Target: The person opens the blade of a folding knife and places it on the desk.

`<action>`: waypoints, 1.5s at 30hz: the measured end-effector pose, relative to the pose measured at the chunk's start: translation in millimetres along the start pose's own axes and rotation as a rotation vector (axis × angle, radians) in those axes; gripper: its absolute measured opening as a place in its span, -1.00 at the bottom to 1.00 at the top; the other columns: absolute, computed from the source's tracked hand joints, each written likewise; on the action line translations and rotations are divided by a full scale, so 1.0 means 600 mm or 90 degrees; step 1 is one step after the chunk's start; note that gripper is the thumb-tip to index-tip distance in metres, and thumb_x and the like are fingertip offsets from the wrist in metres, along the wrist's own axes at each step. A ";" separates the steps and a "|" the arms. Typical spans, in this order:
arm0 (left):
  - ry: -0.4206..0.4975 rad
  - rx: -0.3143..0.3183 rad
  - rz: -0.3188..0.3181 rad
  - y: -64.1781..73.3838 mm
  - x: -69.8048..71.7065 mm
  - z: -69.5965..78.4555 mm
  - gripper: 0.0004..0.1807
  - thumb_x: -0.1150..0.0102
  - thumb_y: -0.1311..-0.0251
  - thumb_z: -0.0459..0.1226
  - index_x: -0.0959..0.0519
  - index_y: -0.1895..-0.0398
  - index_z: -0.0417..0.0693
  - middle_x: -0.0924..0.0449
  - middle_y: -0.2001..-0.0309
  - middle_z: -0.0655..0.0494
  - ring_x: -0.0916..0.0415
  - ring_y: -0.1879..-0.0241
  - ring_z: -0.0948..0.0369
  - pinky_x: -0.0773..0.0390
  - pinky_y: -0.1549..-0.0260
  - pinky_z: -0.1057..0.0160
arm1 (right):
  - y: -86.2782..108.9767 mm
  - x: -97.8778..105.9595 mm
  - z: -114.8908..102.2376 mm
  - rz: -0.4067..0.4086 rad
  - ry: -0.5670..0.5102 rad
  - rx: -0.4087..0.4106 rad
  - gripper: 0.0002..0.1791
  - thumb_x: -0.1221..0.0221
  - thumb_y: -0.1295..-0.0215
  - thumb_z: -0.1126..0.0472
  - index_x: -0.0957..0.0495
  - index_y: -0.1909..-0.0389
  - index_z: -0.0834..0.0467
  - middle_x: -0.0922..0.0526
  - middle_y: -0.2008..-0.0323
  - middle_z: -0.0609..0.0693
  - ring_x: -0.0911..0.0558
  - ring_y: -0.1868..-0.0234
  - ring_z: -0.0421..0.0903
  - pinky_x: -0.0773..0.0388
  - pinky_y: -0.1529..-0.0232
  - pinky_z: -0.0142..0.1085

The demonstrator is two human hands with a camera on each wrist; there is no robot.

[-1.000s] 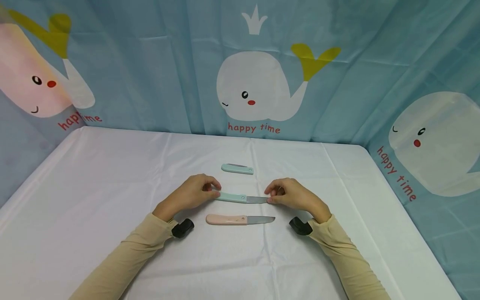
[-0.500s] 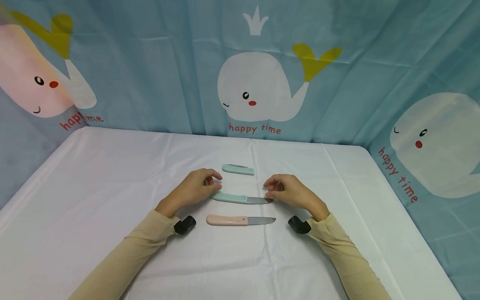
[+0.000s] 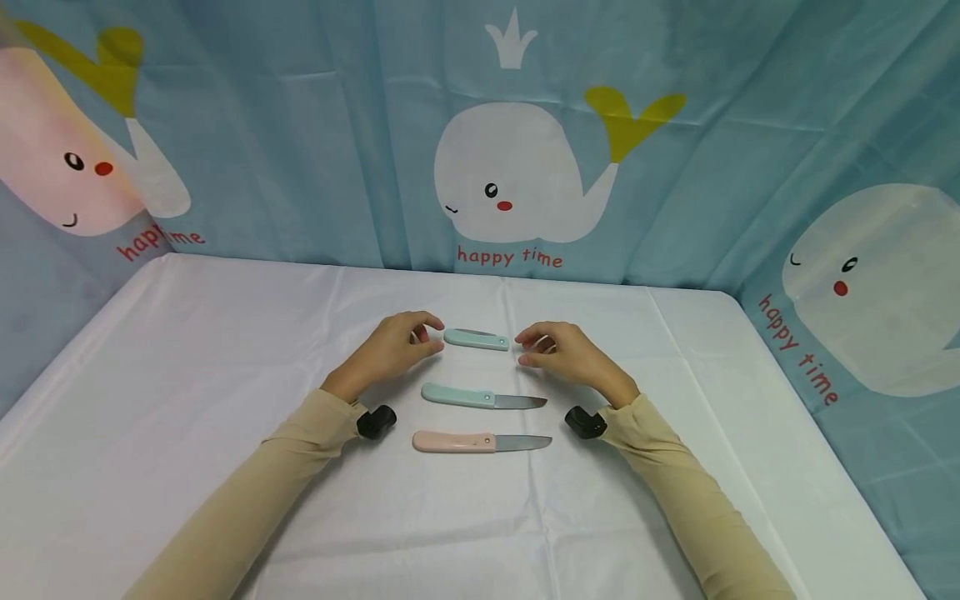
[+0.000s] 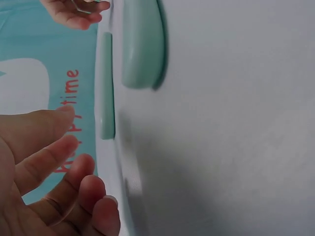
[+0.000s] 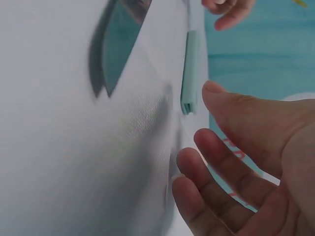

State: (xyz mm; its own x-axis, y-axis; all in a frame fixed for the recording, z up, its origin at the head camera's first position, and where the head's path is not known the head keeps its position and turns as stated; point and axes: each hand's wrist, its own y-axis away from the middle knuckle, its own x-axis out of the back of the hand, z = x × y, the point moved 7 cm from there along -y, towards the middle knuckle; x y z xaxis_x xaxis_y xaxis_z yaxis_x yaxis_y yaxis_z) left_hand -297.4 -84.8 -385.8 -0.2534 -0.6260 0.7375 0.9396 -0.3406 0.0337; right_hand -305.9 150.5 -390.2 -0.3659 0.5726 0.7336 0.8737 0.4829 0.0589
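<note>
Left hand point(image 3: 397, 343) and right hand point(image 3: 564, 354): fingers relaxed, gripping nothing, at either end of folded knife point(image 3: 476, 339) on desk point(image 3: 225, 375), blade mostly hidden. Unfolded green knife point(image 3: 459, 396) nearer; left wrist view crops it to handle end, right to blade tip.

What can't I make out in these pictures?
Folded green knife, head view: most of its blade is hidden by the handle.
Open green knife, left wrist view: blade cut off by the top edge.
Right hand, same view: partly cut off by the top edge.
</note>
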 end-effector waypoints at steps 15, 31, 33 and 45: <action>-0.052 0.021 -0.044 -0.043 -0.019 -0.008 -0.52 -0.22 -0.34 -0.20 -0.49 -0.28 -0.18 -0.51 0.29 -0.02 -0.37 0.35 0.16 -0.35 0.32 0.27 | -0.053 -0.018 0.000 -0.014 0.067 0.018 -0.53 -0.35 -0.26 0.16 -0.59 -0.15 0.24 -0.63 0.05 0.13 -0.57 0.16 -0.05 -0.50 0.07 -0.25; -0.041 0.024 -0.053 -0.044 -0.028 -0.005 -0.69 -0.31 -0.24 -0.28 -0.56 -0.01 -0.17 -0.48 0.35 0.05 -0.37 0.38 0.20 -0.34 0.33 0.29 | -0.062 -0.029 -0.019 -0.015 0.066 0.005 -0.65 -0.38 -0.20 0.24 -0.62 0.02 0.27 -0.64 0.20 0.10 -0.58 0.25 -0.11 -0.53 0.12 -0.31; -0.042 0.025 -0.056 -0.044 -0.028 -0.004 -0.69 -0.31 -0.24 -0.28 -0.58 -0.01 -0.20 -0.49 0.36 0.06 -0.37 0.38 0.21 -0.34 0.33 0.30 | -0.061 -0.029 -0.020 -0.013 0.065 0.005 -0.66 -0.39 -0.20 0.24 -0.63 0.03 0.26 -0.63 0.20 0.10 -0.58 0.25 -0.11 -0.53 0.13 -0.31; 0.000 -0.021 -0.035 -0.035 -0.025 -0.001 -0.78 -0.32 -0.22 -0.31 -0.59 0.12 -0.20 -0.59 0.30 -0.01 -0.44 0.33 0.18 -0.40 0.26 0.28 | -0.047 -0.026 -0.030 0.010 0.031 0.008 -0.76 -0.42 -0.14 0.27 -0.66 0.19 0.23 -0.65 0.31 0.05 -0.58 0.33 -0.14 -0.51 0.19 -0.33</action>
State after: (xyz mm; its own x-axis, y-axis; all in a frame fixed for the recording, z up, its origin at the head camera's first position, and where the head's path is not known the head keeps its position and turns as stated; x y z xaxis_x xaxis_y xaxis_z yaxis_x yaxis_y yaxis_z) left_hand -313.5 -68.3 -398.0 -0.3046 -0.6051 0.7356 0.9162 -0.3973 0.0525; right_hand -319.2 116.1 -390.9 -0.3358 0.5471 0.7668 0.8747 0.4832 0.0383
